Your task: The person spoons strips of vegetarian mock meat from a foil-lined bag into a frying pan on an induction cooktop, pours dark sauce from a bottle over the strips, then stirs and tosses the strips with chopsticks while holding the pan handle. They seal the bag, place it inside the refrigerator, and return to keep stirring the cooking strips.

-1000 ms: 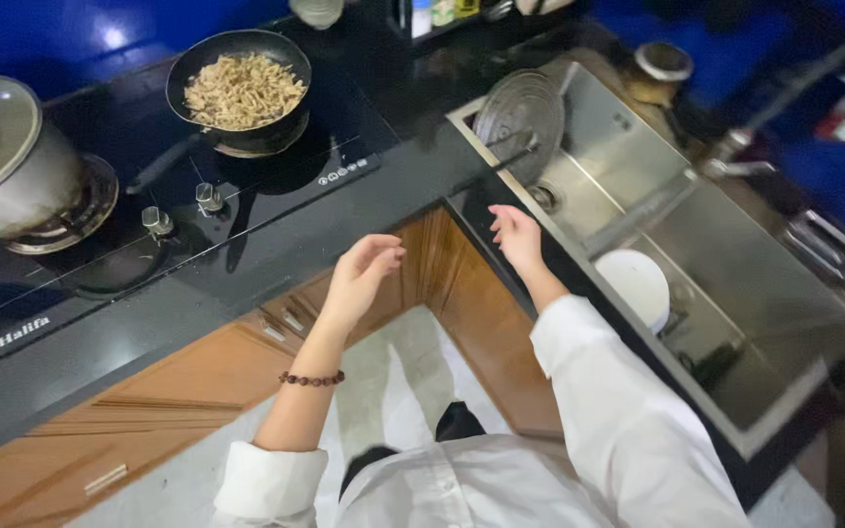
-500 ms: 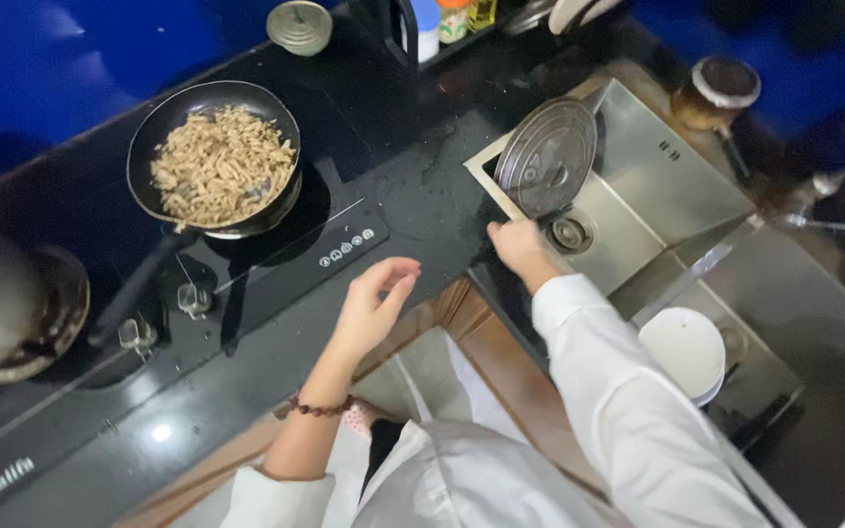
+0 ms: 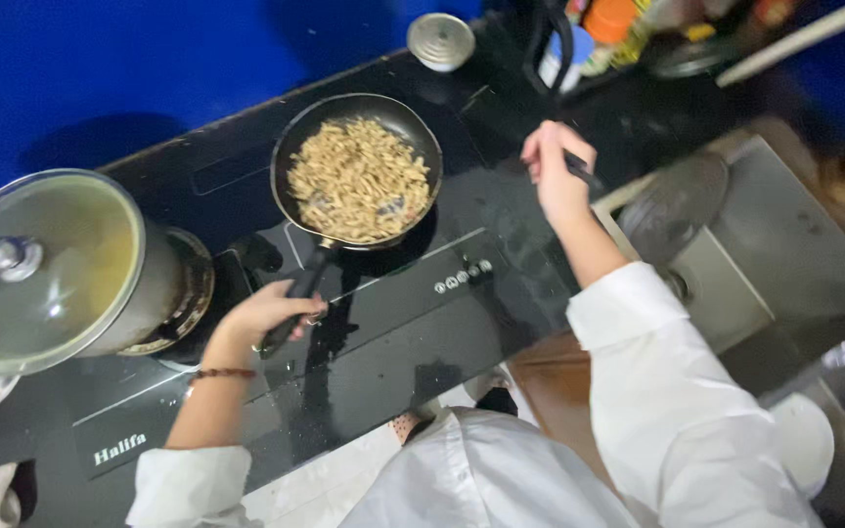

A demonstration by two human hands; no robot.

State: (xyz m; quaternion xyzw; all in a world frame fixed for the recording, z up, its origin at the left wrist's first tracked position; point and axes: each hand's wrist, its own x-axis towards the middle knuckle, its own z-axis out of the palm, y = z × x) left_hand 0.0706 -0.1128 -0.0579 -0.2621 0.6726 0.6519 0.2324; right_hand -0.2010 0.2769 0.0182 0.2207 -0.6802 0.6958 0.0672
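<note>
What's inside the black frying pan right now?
The black frying pan holds a heap of pale brown food strips covering most of its base; what lies beneath them is hidden. The left hand grips its handle.

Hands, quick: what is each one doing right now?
Left hand: fingers closed around the black pan handle.
Right hand: fingers closed on a thin dark utensil handle; its working end cannot be told.

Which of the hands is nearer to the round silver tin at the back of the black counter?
Right. The right hand, gripping a dark handle, is just below the round silver tin; the left hand holds the frying pan handle, farther off.
</note>
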